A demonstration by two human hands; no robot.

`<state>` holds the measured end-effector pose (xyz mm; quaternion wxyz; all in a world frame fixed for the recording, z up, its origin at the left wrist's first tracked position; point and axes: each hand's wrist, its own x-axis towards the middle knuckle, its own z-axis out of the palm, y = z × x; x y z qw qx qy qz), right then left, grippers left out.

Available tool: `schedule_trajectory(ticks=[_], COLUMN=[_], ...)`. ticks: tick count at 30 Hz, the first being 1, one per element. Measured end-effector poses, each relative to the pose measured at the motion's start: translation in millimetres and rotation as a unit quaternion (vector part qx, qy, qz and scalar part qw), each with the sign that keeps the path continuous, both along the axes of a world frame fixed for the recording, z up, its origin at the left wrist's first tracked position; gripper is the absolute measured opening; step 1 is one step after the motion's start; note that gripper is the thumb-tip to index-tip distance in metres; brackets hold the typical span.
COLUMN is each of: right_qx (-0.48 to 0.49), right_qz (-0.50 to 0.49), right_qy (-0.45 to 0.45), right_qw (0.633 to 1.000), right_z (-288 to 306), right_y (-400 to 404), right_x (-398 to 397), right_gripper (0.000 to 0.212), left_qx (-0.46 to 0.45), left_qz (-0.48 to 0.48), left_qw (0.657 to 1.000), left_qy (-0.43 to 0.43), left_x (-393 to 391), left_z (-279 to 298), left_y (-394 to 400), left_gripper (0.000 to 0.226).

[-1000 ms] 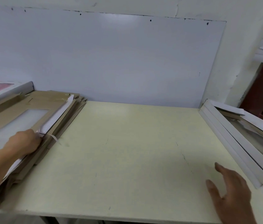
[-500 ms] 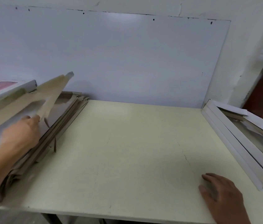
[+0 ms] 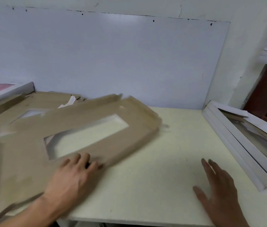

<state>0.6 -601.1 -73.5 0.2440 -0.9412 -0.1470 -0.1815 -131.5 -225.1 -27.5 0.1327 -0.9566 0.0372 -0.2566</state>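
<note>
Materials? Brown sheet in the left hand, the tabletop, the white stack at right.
Brown sheet: looks like matte kraft cardboard; flat brown, ragged edges, rectangular window cut out, though motion-blurred. Tabletop: smooth cream surface, likely laminate or painted board; faint sheen, fine dark cracks. White stack: long flat white strips, perhaps painted wood or coated card; cannot tell which.

cardboard sheet [image 3: 137, 112]: brown paperboard, matt and dull; edges look rough, though blurred
cardboard stack [image 3: 47, 100]: the same matt brown board, with a torn scrap of white paper [image 3: 70, 101] on top
table [image 3: 145, 185]: pale cream laminate, smooth, faint sheen, a few hairline scratches
wall board [image 3: 113, 63]: bluish-white panel, smooth, soft glare near its top edge
wall [image 3: 252, 38]: painted plaster, matt, cracked and chipped in places
frames [image 3: 227, 145]: white rails, smooth and matt; a glossy clear sheet inside
</note>
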Motion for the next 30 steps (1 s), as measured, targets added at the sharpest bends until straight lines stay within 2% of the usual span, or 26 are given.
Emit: schedule_trajectory(ticks=[3, 5, 7, 9, 11, 13, 16, 18, 20, 22, 24, 26, 27, 28, 30], right_qx=[-0.107, -0.162, -0.216, -0.259, -0.245, -0.222, -0.210, -0.161, -0.134, -0.150, -0.124, -0.096, -0.101, -0.110, -0.187], right_qz=[0.088, 0.144, 0.196, 0.236, 0.262, 0.273, 0.265, 0.269, 0.259, 0.248, 0.286, 0.321, 0.335, 0.350, 0.355], right_qy=[-0.047, -0.048, -0.045, 0.003, 0.073, 0.098, 0.126, 0.153, 0.167, 0.119, 0.086, 0.115, 0.133, 0.135, 0.082], right_qw=[0.989, 0.975, 0.955, 0.937, 0.931, 0.931, 0.932, 0.937, 0.942, 0.950, 0.946, 0.935, 0.927, 0.921, 0.912], right_z=[10.1, 15.0, 23.0, 33.7, 36.6, 40.3, 43.2, 38.9, 28.2, 14.9, 8.5, 8.0, 8.7, 7.6, 0.6], right_y=[14.1, 20.9, 27.3, 33.7, 34.5, 33.3, 30.8, 35.3, 43.2, 51.5, 64.7, 83.3, 93.9, 104.9, 117.1], right_x=[-2.5, -1.3, -1.5, -1.5, 1.5, 2.5, 1.1, 0.9, 3.0, 2.9, -2.9, -12.1, -17.8, -23.2, -32.3], right_gripper=[0.104, 0.110, 0.092, 0.060, 0.036, 0.029, 0.032, 0.034, 0.040, 0.045, 0.050, 0.068, 0.070, 0.065, 0.046], left_qx=[0.010, 0.010, -0.011, -0.038, -0.066, -0.114, -0.160, -0.187, -0.192, -0.196, -0.202, -0.209, -0.219, -0.241, -0.303], left_qz=[-0.074, -0.101, -0.117, -0.119, -0.108, -0.083, -0.013, 0.036, 0.049, 0.051, 0.023, -0.054, -0.096, -0.137, -0.191], left_qw=[0.997, 0.995, 0.992, 0.990, 0.988, 0.985, 0.981, 0.971, 0.970, 0.971, 0.972, 0.968, 0.960, 0.947, 0.911], left_qy=[0.019, 0.027, 0.046, 0.067, 0.087, 0.098, 0.112, 0.145, 0.143, 0.124, 0.118, 0.131, 0.144, 0.163, 0.204], left_x=[-4.1, -5.8, -7.4, -8.0, -8.2, -8.6, -7.5, -4.7, -1.9, 1.2, 5.9, 12.8, 16.2, 19.1, 22.6], left_z=[-16.2, -23.2, -24.2, -22.7, -21.7, -21.4, -22.0, -26.3, -32.2, -36.2, -36.4, -36.4, -35.3, -35.5, -37.9], left_y=[-28.1, -38.5, -43.6, -41.7, -34.9, -26.6, -14.4, -7.9, -7.5, -14.6, -25.7, -39.3, -48.1, -56.3, -68.1], left_gripper=[0.037, 0.035, 0.024, 0.017, 0.017, 0.020, 0.027, 0.033, 0.035, 0.034, 0.051, 0.073, 0.075, 0.068, 0.045])
